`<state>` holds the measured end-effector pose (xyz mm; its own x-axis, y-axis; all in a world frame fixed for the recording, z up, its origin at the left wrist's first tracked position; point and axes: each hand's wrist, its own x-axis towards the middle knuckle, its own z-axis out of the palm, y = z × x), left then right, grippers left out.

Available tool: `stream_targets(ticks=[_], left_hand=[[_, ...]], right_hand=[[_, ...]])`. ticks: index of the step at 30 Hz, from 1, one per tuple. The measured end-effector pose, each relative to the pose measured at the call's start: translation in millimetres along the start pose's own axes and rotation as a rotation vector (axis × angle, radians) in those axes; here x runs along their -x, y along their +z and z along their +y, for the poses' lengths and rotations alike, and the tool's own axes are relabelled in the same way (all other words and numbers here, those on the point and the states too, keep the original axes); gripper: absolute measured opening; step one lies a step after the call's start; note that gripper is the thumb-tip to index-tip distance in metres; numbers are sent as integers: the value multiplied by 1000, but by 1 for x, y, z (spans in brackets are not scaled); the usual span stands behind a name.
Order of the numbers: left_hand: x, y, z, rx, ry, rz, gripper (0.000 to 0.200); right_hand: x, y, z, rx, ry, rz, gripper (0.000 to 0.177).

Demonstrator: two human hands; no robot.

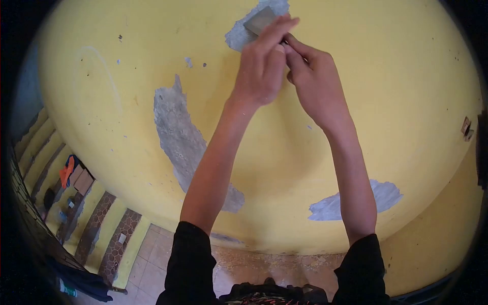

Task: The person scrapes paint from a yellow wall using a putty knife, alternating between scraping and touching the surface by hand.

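Note:
A putty knife with a flat grey blade lies against a bare grey patch high on the yellow wall. My right hand is closed around its handle, which is mostly hidden by the fingers. Beside it, my left hand reaches across the base of the blade, fingers stretched out toward the upper right and touching the tool. The blade's far edge meets the ragged border of peeled paint.
A long bare patch runs down the wall's left side; another patch is low on the right. Yellow-edged steps descend at left, holding an orange cloth and a box. Paint flakes lie on the tiled floor.

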<state>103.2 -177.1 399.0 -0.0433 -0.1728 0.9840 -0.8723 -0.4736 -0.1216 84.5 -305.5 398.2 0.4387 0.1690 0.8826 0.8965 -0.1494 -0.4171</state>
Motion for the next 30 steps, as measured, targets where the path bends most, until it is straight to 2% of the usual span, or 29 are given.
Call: stream_targets(ticks=[2, 4, 6, 9, 13, 14, 16, 17, 18, 19, 20, 21, 22, 24, 25, 26, 27, 28, 29, 30], left_hand=[[-4, -3, -8, -71, 18, -5, 54], [-2, -4, -9, -137, 30, -22, 55], [-6, -11, 6, 120, -162, -31, 56], [-4, -1, -3, 107, -73, 14, 49], [3, 7, -8, 66, -30, 18, 50], [7, 8, -7, -11, 39, 23, 48], [6, 13, -8, -87, 102, 32, 47], [0, 10, -12, -153, 37, 93, 47], [-5, 7, -15, -223, -19, 152, 47], [-3, 5, -16, -227, -13, 148, 47], [3, 2, -8, -52, -49, 128, 47], [14, -2, 3, 120, -91, 109, 47], [32, -7, 26, -19, -266, -18, 47], [102, -6, 28, 43, -252, -105, 50], [143, -7, 42, 54, -300, -143, 52], [190, -10, 61, -6, -404, -180, 52], [255, -13, 74, -65, -534, -213, 52], [323, -18, 92, -139, -671, -261, 51], [390, -28, 125, -160, -1012, -298, 50], [470, -47, 159, -245, -1305, -415, 51]], right_hand=[[-1, 8, 7, -131, 15, 46, 34], [-3, 7, 0, -72, 54, 6, 34], [-3, 7, -4, -15, 81, -28, 35], [-1, 5, 4, -92, 26, 33, 37], [7, -11, 6, -51, 156, -56, 37], [7, -15, 5, -77, 174, -86, 36], [-17, 0, 7, 12, 71, -89, 35], [-22, 4, 7, 84, -11, -71, 35], [-19, 3, 6, 72, -1, -58, 35], [-15, 2, 5, 38, -45, -53, 34], [-10, 1, 0, 7, -93, -58, 33], [4, -6, -1, -29, 10, -124, 35], [25, -17, 1, -66, 118, -194, 37], [84, -25, 45, -160, 207, -297, 41], [121, -33, 65, -188, 346, -408, 47], [163, -39, 86, -224, 520, -517, 47], [219, -39, 127, -356, 609, -582, 49], [265, -47, 141, -264, 840, -687, 54], [312, -48, 160, -66, 1171, -843, 54], [395, -51, 189, -188, 1190, -715, 56]])
